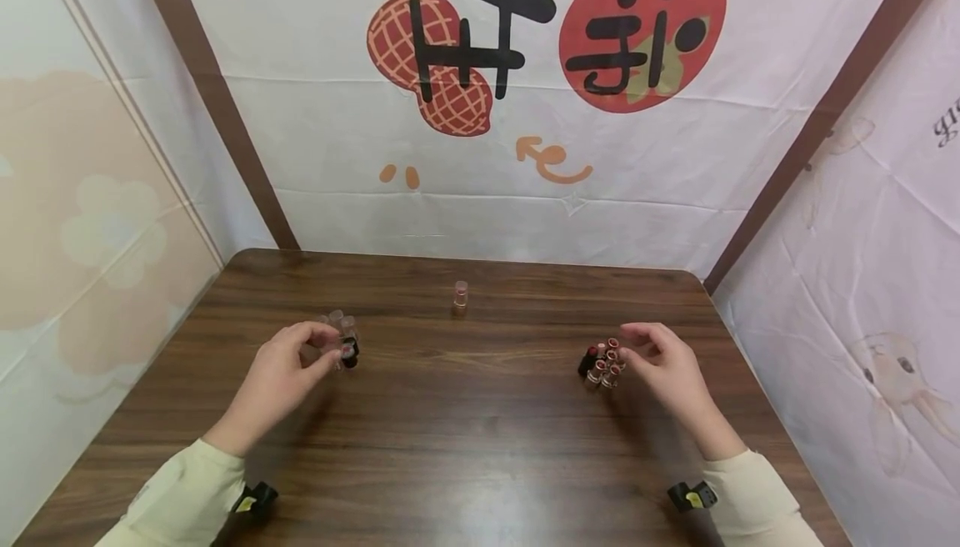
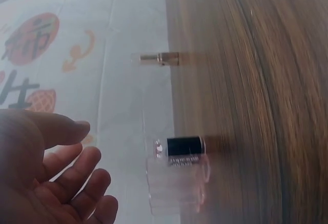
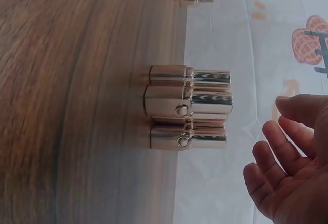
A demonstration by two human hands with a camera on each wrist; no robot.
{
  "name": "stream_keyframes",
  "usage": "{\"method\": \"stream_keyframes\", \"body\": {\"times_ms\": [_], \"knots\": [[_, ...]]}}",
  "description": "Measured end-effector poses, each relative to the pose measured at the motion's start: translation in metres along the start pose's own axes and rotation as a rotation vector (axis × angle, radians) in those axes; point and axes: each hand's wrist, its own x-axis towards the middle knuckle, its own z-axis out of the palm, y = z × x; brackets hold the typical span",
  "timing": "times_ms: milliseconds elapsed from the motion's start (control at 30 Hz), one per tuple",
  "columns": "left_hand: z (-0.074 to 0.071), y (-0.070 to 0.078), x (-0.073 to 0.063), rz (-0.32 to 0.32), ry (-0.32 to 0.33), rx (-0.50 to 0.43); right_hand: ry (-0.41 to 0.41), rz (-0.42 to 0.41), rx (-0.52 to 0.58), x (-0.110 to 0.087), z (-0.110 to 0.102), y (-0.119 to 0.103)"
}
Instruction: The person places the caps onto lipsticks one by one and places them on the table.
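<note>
At the left of the table my left hand (image 1: 285, 372) hovers beside a small group of clear caps (image 2: 174, 188) and one black cap (image 2: 184, 146). Its fingers are loosely bent and hold nothing; the left wrist view shows a gap between them and the caps. On the right stands a tight cluster of lipstick tubes (image 1: 609, 368), rose-gold and shiny, with a black one (image 1: 587, 362) on its left side. My right hand (image 1: 671, 376) is just beside this cluster, fingers relaxed, with nothing in them, apart from the tubes (image 3: 207, 103) in the right wrist view.
A single lipstick (image 1: 461, 297) under a clear cap stands upright near the back edge, midway between the two groups. The brown wooden table (image 1: 465, 447) meets a printed white cloth (image 1: 487, 222) behind, with more cloth at both sides. Each sleeve bears a black wrist device (image 1: 255, 499).
</note>
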Motion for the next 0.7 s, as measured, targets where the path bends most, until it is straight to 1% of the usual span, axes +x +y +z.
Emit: {"method": "stream_keyframes", "body": {"times_ms": [200, 300, 433, 533, 700], "knots": [[-0.001, -0.011, 0.006, -0.028, 0.007, 0.026, 0.009, 0.034, 0.016, -0.001, 0.0, 0.01], [0.0, -0.018, 0.009, -0.035, 0.001, 0.026, 0.015, 0.045, 0.022, 0.0, 0.001, 0.014], [0.002, -0.03, 0.013, -0.049, -0.003, 0.048, 0.004, 0.065, 0.032, 0.003, 0.003, 0.02], [0.004, -0.038, 0.016, -0.072, -0.003, 0.064, -0.02, 0.088, 0.031, 0.006, 0.006, 0.023], [0.008, -0.046, 0.017, -0.128, -0.008, 0.046, -0.042, 0.116, 0.022, 0.007, 0.008, 0.027]]}}
